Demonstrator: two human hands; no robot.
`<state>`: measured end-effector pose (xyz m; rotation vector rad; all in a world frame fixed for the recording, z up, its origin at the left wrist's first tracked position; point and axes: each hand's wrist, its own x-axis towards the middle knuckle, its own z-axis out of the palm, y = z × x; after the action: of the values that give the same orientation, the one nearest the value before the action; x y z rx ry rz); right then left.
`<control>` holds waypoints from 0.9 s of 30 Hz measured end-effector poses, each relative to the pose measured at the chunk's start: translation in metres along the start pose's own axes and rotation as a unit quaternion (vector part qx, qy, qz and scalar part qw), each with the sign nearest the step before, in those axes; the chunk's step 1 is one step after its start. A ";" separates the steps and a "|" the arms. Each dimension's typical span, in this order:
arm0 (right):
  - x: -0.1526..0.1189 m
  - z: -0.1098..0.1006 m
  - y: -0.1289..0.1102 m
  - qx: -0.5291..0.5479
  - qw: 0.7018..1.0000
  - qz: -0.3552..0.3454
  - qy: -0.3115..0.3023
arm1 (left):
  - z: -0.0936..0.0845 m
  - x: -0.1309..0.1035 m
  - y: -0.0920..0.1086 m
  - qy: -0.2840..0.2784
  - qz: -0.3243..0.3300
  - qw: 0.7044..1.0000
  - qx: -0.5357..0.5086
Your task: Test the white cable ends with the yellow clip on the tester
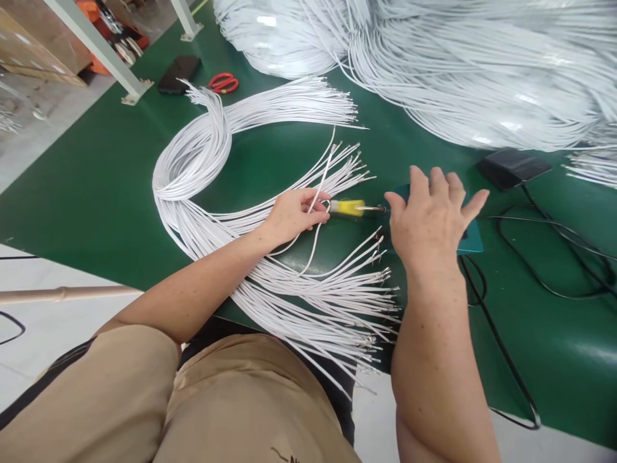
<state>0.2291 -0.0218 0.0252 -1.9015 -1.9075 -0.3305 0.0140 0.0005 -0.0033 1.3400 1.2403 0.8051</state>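
My left hand (299, 212) is closed, thumb against fingers, on a thin white wire. Just past its fingertips lies a yellow piece (348, 207), slightly blurred, with a metal rod running toward a teal flat block (472, 239). Whether the wire touches the yellow piece I cannot tell. My right hand (429, 215) has its fingers spread over the teal block and hides most of it; nothing is gripped in it. A looped bundle of white wires (187, 161) with metal-tipped ends lies around and under my left forearm.
Large heaps of white wires (463, 71) cover the back of the green table (87, 173). Red-handled scissors (223, 82) and a dark case (179, 74) lie back left, near a metal post (103, 51). On the right are a black box (513, 168) and black cables (504, 341).
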 end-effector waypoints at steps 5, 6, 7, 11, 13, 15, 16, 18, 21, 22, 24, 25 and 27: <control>0.002 -0.001 -0.001 0.040 0.999 0.001 0.001 | -0.006 -0.004 0.002 0.016 0.009 0.999 -0.037; 0.002 -0.004 -0.004 0.066 0.998 -0.004 0.003 | -0.007 -0.004 0.002 0.017 0.010 0.998 -0.052; 0.002 -0.008 -0.008 0.104 0.995 -0.015 0.001 | -0.009 -0.005 0.003 0.013 0.011 0.998 -0.067; -0.002 -0.023 -0.029 0.298 0.946 -0.105 -0.071 | -0.011 -0.006 0.001 -0.030 0.017 0.992 -0.121; -0.004 -0.025 -0.036 0.327 0.935 -0.106 -0.090 | -0.011 -0.006 -0.001 -0.040 0.024 0.990 -0.135; -0.005 -0.023 -0.038 0.313 0.944 -0.065 -0.083 | -0.011 -0.006 -0.002 -0.047 0.036 0.988 -0.141; -0.004 -0.021 -0.039 0.302 0.949 -0.040 -0.080 | -0.011 -0.006 -0.002 -0.050 0.045 0.987 -0.143; -0.004 -0.017 -0.038 0.299 0.949 -0.001 -0.095 | -0.010 -0.006 -0.004 -0.060 0.066 0.985 -0.149; -0.003 -0.012 -0.041 0.349 0.924 0.036 -0.152 | -0.009 -0.006 -0.006 -0.070 0.095 0.980 -0.157; -0.003 -0.011 -0.042 0.372 0.911 0.047 -0.171 | -0.009 -0.006 -0.007 -0.072 0.101 0.980 -0.156; -0.003 -0.009 -0.045 0.412 0.887 0.065 -0.197 | -0.009 -0.006 -0.007 -0.074 0.106 0.981 -0.146; -0.003 -0.008 -0.046 0.431 0.876 0.073 -0.204 | -0.009 -0.006 -0.007 -0.074 0.106 0.982 -0.140; -0.002 -0.007 -0.048 0.470 0.850 0.089 -0.223 | -0.008 -0.006 -0.006 -0.071 0.103 0.984 -0.129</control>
<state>0.1826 -0.0288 0.0365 -1.4687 -1.6144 1.0135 0.0037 -0.0044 -0.0062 1.3012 0.8619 0.9626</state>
